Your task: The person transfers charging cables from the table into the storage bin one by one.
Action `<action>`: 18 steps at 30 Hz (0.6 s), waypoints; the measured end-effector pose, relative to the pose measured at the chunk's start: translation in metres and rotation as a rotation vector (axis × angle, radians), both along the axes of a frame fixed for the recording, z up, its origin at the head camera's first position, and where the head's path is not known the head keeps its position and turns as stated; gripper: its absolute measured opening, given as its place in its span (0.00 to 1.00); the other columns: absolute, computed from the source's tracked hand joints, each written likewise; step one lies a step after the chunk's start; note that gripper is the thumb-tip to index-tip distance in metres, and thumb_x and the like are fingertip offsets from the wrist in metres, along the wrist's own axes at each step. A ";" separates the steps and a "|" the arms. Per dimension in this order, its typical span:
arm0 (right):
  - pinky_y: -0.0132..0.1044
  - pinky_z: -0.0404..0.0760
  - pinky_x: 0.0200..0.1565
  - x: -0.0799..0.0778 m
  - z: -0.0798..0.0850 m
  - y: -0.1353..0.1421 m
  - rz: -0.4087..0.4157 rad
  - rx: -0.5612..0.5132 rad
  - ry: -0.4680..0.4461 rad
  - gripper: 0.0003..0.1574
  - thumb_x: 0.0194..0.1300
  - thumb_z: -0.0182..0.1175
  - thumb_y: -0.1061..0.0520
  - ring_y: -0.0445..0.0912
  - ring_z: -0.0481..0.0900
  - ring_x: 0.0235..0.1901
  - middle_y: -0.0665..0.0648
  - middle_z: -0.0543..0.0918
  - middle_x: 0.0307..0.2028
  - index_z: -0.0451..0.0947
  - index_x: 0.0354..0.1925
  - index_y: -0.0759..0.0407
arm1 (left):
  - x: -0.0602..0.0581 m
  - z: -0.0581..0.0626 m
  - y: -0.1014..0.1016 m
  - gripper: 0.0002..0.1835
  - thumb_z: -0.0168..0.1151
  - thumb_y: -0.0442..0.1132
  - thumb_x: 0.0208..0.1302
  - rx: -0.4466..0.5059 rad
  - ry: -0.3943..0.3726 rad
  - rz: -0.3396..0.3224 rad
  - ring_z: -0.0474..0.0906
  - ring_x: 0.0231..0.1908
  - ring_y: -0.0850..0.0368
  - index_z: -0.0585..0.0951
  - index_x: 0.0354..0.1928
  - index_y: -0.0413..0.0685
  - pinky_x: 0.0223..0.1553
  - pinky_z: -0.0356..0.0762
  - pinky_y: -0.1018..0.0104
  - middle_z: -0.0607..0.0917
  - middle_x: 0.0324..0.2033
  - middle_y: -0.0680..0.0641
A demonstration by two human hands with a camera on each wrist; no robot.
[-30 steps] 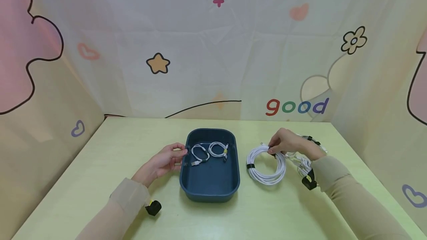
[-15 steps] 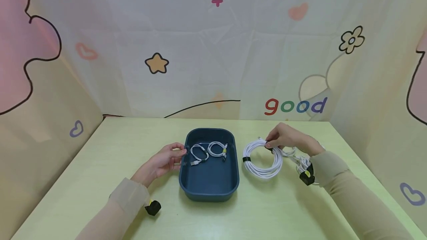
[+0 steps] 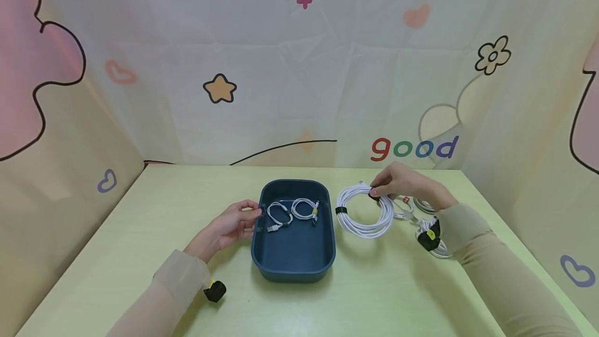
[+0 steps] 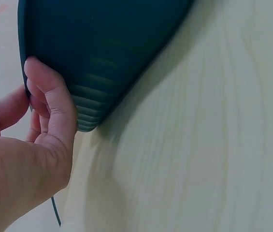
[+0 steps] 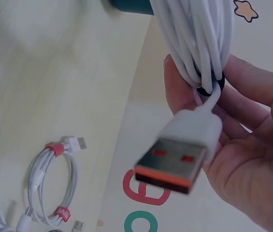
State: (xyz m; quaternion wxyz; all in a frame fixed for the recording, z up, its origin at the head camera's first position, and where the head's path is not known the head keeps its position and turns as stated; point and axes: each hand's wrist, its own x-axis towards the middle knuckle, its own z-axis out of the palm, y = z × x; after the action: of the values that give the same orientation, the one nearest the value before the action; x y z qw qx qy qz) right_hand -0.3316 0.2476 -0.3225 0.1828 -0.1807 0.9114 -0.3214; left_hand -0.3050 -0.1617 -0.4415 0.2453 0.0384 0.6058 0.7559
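Note:
At the left rim of a dark blue plastic bin [image 3: 295, 254], my left hand [image 3: 230, 226] pinches the edge between thumb and fingers. Two small coiled white cables lie in the bin: one with its USB plug [image 3: 273, 228] toward the left wall, the other with a yellow tie [image 3: 315, 212]. My right hand [image 3: 406, 183] holds up a large coil of white USB cable [image 3: 367, 232] by its black strap, just right of the bin. The right wrist view has this cable's USB plug [image 5: 182, 145] hanging below the fingers, with orange inside.
Right of the held coil lie more coiled cables: one with red ties [image 5: 55, 149], a bundled white one [image 3: 441, 251] partly behind the right wrist camera, and a grey one [image 3: 423, 206]. A printed cloth [image 3: 281, 66] stands behind the table [image 3: 201, 186].
My right hand has lifted the large white coil upward and slightly left, toward the bin, uncovering more of the cables behind it. The left hand and bin have stayed put.

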 end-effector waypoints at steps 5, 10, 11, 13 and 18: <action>0.34 0.84 0.39 -0.001 0.003 -0.006 0.002 -0.030 -0.013 0.20 0.64 0.63 0.58 0.44 0.81 0.29 0.61 0.87 0.35 0.80 0.50 0.68 | 0.000 0.000 0.000 0.03 0.53 0.35 0.71 -0.007 -0.001 0.002 0.78 0.26 0.63 0.70 0.41 0.50 0.30 0.80 0.69 0.80 0.28 0.54; 0.37 0.84 0.41 -0.004 0.002 -0.016 0.002 -0.047 -0.020 0.20 0.64 0.64 0.56 0.45 0.81 0.30 0.61 0.87 0.36 0.80 0.51 0.67 | 0.000 0.000 0.001 0.03 0.52 0.34 0.71 -0.009 -0.001 0.004 0.78 0.26 0.63 0.69 0.41 0.50 0.30 0.80 0.69 0.79 0.28 0.54; 0.37 0.84 0.41 -0.004 0.002 -0.018 0.000 -0.049 -0.021 0.20 0.63 0.64 0.56 0.45 0.82 0.30 0.60 0.87 0.36 0.80 0.51 0.66 | 0.000 0.001 0.001 0.03 0.52 0.34 0.71 -0.010 0.000 0.003 0.78 0.26 0.63 0.69 0.41 0.50 0.30 0.80 0.69 0.79 0.28 0.54; 0.37 0.85 0.42 -0.006 0.002 -0.023 0.001 -0.055 -0.029 0.20 0.63 0.64 0.56 0.44 0.82 0.31 0.59 0.87 0.36 0.80 0.51 0.66 | 0.000 0.001 0.001 0.03 0.52 0.34 0.71 -0.009 0.001 0.001 0.78 0.26 0.63 0.69 0.41 0.50 0.30 0.80 0.69 0.79 0.28 0.54; 0.37 0.84 0.42 -0.009 -0.001 -0.035 0.004 -0.079 -0.057 0.18 0.63 0.64 0.56 0.46 0.83 0.31 0.60 0.87 0.37 0.81 0.50 0.64 | 0.000 0.001 0.001 0.03 0.52 0.34 0.71 -0.012 0.005 0.002 0.78 0.26 0.63 0.69 0.41 0.50 0.31 0.80 0.68 0.79 0.28 0.54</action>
State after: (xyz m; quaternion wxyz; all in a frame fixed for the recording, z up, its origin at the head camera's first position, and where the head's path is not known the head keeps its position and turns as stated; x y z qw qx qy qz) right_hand -0.3407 0.2121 -0.3234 0.2022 -0.1806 0.8921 -0.3616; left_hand -0.3048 -0.1611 -0.4408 0.2432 0.0385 0.6111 0.7523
